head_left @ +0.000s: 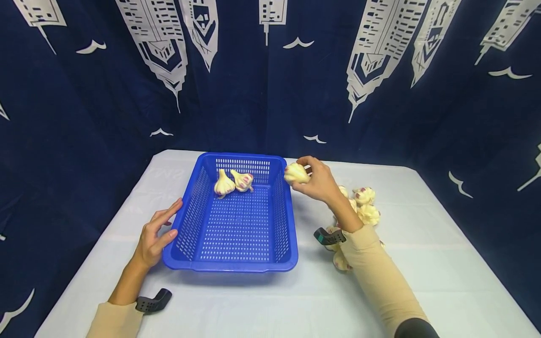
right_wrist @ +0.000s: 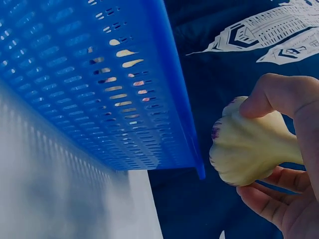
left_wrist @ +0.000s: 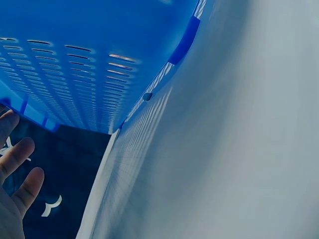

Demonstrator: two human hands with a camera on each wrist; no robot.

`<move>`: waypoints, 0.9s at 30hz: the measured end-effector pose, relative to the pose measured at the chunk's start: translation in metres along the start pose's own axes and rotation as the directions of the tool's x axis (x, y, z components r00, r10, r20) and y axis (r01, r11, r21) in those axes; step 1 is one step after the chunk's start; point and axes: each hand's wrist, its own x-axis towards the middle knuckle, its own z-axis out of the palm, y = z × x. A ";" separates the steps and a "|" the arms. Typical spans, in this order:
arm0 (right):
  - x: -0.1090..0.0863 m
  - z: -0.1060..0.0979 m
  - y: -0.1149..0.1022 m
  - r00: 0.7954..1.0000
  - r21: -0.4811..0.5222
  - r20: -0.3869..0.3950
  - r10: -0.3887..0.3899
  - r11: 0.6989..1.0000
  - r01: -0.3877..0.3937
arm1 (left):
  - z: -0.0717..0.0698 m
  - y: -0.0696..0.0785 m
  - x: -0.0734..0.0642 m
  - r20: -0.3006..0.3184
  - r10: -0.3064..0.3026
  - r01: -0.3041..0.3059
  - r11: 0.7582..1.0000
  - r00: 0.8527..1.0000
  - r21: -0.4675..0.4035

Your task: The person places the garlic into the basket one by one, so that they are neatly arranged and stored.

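Plainly, the right hand [head_left: 319,182] pinched a garlic bulb [head_left: 297,173], stem toward palm, the blue basket [head_left: 230,266] just left of that grip.

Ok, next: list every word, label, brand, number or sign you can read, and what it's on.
No readable text in any view.
Table: faint marks near the far left corner, too faint to read.
Curtain: printed buildings and bird shapes, no letters made out.
Basket, held garlic, left strap, right strap: none visible.
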 end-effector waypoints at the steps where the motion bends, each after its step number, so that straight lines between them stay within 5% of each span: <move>1: 0.001 0.000 -0.001 1.000 0.002 0.002 -0.001 1.000 0.001 | 0.000 0.000 0.000 0.000 -0.001 0.001 1.000 1.000 0.001; 27: 0.021 0.018 -0.022 0.990 -0.004 0.143 -0.008 1.000 0.008 | -0.001 0.001 0.000 0.009 0.010 -0.010 1.000 1.000 0.011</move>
